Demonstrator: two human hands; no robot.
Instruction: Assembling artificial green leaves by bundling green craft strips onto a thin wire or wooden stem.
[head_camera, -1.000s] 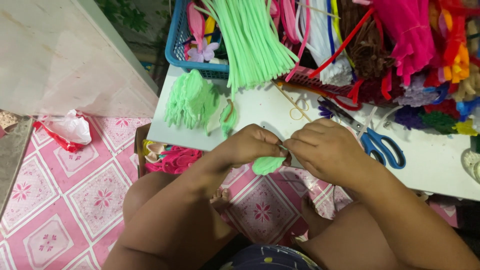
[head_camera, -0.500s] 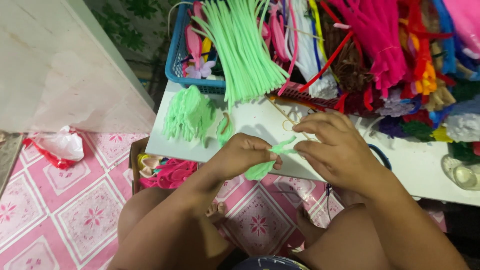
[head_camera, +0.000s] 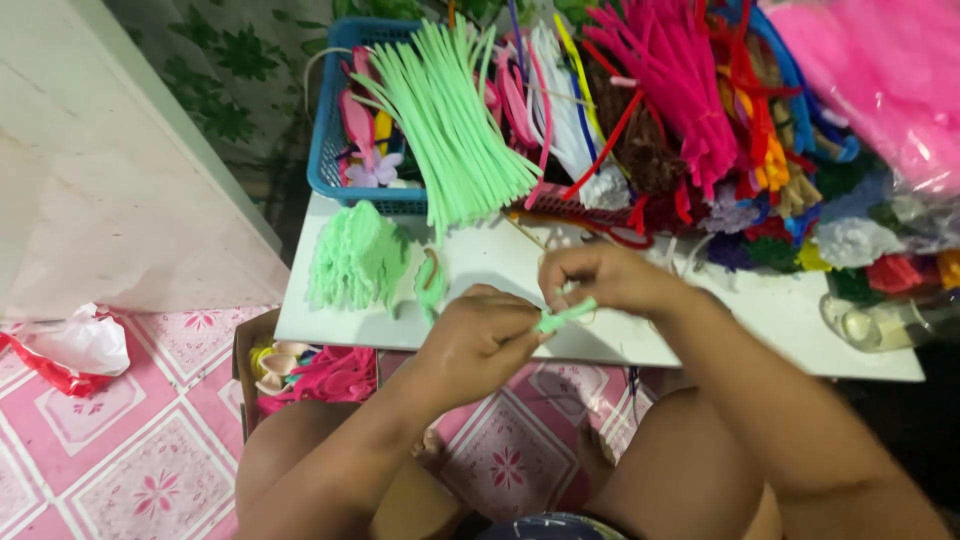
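A: State of each grip?
B: Left hand and right hand both pinch a light green pipe cleaner piece, apparently folded, above the white worktop edge.
A: Surroundings?
B: Green finished pieces lie left; a green pipe cleaner bundle leans from the blue basket

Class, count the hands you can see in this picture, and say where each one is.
2. The left hand and the right hand meet over the white table edge, pinching a small light green piece between them. No others show.
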